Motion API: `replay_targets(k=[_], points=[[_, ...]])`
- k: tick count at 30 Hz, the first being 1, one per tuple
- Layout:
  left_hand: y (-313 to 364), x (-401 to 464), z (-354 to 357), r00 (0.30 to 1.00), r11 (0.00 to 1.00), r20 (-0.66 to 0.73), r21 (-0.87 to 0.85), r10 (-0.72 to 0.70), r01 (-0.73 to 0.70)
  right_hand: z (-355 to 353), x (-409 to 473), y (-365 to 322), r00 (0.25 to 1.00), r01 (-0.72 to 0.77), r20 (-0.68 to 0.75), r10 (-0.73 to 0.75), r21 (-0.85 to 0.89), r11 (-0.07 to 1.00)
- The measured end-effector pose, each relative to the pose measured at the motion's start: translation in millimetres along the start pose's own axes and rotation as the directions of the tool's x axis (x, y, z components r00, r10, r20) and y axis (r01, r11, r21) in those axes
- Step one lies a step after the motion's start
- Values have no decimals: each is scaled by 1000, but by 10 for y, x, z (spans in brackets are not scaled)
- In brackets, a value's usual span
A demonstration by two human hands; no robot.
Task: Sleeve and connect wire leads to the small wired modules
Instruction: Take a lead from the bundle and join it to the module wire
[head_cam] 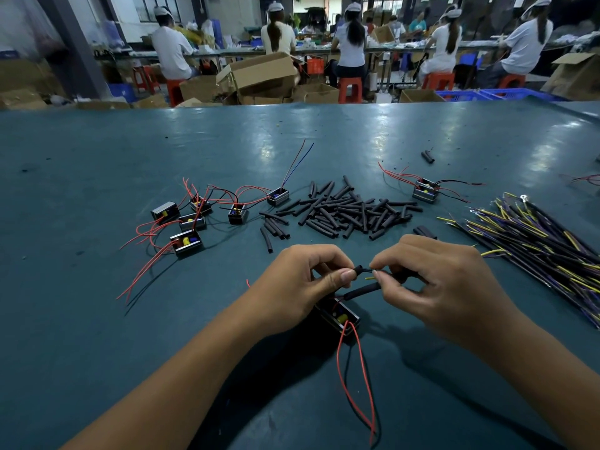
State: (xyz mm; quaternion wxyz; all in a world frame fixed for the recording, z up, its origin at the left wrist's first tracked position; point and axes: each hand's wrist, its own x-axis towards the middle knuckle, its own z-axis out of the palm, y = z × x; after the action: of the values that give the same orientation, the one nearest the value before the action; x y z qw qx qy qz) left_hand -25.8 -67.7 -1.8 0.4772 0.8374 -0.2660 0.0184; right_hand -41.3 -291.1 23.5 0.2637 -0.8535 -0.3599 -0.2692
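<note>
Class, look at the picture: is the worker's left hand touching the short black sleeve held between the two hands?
Touching. The head view shows the left hand pinching the black sleeve between thumb and finger, with no gap.

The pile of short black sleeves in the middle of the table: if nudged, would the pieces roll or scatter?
Probably both. The black sleeves look like thin round tubes lying loose and criss-crossed on the smooth table, so a nudge would likely scatter them. Several strays already lie apart. They seem very light.
</note>
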Motion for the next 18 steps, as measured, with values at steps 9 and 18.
replay_targets(k=[9, 18], points=[[70, -15, 11, 1000, 1000, 13, -14, -3, 3, -46, 10, -9, 998, 52, 44, -49, -57, 997], [68, -18, 40, 998, 998, -6, -32, 56, -56, -59, 12, -6, 994, 82, 73, -77, -69, 994]])
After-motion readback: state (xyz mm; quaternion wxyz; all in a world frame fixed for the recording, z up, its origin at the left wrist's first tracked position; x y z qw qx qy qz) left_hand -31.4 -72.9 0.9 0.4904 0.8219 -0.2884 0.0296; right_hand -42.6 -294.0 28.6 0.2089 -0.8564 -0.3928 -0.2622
